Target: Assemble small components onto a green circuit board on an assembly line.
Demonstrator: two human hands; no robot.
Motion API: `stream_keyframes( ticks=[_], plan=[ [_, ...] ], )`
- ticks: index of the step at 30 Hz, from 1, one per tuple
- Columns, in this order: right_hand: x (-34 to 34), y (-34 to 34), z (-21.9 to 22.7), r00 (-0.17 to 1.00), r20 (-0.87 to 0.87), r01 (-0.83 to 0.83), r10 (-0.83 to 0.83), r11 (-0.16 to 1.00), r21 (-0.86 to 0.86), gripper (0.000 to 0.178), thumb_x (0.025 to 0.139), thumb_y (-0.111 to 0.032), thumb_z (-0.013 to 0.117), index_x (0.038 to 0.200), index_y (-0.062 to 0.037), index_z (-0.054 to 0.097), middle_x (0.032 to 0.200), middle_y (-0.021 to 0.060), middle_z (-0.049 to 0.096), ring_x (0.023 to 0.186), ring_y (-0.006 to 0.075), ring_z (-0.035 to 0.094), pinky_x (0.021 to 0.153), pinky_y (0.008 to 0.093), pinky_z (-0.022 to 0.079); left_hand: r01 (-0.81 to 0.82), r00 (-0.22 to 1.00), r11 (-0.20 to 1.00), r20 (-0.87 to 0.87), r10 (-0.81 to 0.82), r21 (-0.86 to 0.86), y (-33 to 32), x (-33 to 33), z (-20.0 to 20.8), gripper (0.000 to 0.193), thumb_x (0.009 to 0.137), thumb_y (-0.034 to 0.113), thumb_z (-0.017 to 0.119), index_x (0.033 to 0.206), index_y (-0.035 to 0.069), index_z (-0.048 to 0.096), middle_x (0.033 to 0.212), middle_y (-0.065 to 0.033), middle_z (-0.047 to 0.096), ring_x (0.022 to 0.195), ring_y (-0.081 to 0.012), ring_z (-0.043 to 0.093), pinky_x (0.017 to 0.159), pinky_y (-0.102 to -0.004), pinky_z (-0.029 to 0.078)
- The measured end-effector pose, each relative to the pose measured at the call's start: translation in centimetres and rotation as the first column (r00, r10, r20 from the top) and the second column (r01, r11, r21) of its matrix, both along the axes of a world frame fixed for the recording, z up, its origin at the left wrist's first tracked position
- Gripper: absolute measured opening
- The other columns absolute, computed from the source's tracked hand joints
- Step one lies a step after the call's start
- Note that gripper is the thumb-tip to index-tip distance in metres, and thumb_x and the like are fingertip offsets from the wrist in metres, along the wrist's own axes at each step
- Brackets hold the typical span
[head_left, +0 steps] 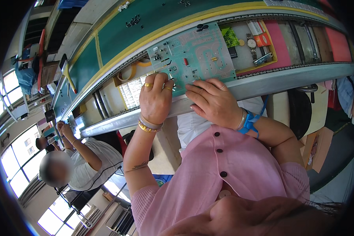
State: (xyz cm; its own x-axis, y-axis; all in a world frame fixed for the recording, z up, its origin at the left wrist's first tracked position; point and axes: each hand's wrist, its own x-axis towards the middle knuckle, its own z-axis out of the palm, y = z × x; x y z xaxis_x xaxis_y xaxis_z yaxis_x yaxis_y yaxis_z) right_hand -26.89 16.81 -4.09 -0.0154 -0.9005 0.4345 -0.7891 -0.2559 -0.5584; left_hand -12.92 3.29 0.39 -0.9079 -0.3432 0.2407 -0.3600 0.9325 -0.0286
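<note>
A pale green circuit board [196,55] lies on the conveyor line in front of me, with a red part, black parts and white traces on it. My left hand [155,98], with gold rings and bracelets, rests on the board's near left edge, fingertips pinched at a small part there. My right hand [212,102], wearing a blue wrist strap, lies flat on the board's near edge with fingers spread toward the left hand. What the left fingertips hold is too small to tell.
The metal rail [287,76] of the conveyor runs across in front of me. Trays [259,39] with a red box and small parts sit beyond the board at right. A green belt [145,23] runs behind. Another person [82,161] in white works at my left.
</note>
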Motion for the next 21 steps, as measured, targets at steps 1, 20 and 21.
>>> stream_keyframes(
  ticks=[1,20,21],
  plan=[
    [0.0,0.0,0.0,1.000,0.005,-0.002,0.002,1.000,0.001,0.038,0.074,-0.018,0.067,0.108,-0.0052,0.057,0.115,0.0070,0.060,0.108,0.0215,0.053,0.091,0.0384,0.039,0.040,0.999,0.999,0.011,-0.039,-0.012,-0.1,-0.1,0.1,0.016,0.066,0.009,0.062,0.082,0.008,0.065,0.090,-0.0034,0.053,0.084,-0.0216,0.053,0.067,-0.0320,0.046],
    [0.0,0.0,-0.2,0.999,0.040,0.007,-0.007,1.000,-0.015,0.038,0.072,-0.016,0.068,0.107,-0.0049,0.058,0.115,0.0066,0.060,0.108,0.0214,0.053,0.091,0.0378,0.039,-0.570,0.773,0.801,-0.212,0.598,0.184,4.7,-1.9,-2.3,0.011,0.071,0.010,0.070,0.080,0.004,0.070,0.082,-0.0076,0.055,0.082,-0.0267,0.052,0.074,-0.0376,0.042],
    [0.0,0.1,-0.1,0.999,0.037,0.001,0.000,1.000,-0.015,0.038,0.072,-0.016,0.068,0.107,-0.0049,0.058,0.115,0.0066,0.060,0.108,0.0214,0.053,0.091,0.0378,0.039,-0.579,0.762,0.794,-0.224,0.608,0.186,4.7,-1.9,-2.3,0.011,0.070,0.010,0.070,0.079,0.005,0.071,0.083,-0.0077,0.055,0.082,-0.0269,0.053,0.074,-0.0376,0.042]
  ],
)
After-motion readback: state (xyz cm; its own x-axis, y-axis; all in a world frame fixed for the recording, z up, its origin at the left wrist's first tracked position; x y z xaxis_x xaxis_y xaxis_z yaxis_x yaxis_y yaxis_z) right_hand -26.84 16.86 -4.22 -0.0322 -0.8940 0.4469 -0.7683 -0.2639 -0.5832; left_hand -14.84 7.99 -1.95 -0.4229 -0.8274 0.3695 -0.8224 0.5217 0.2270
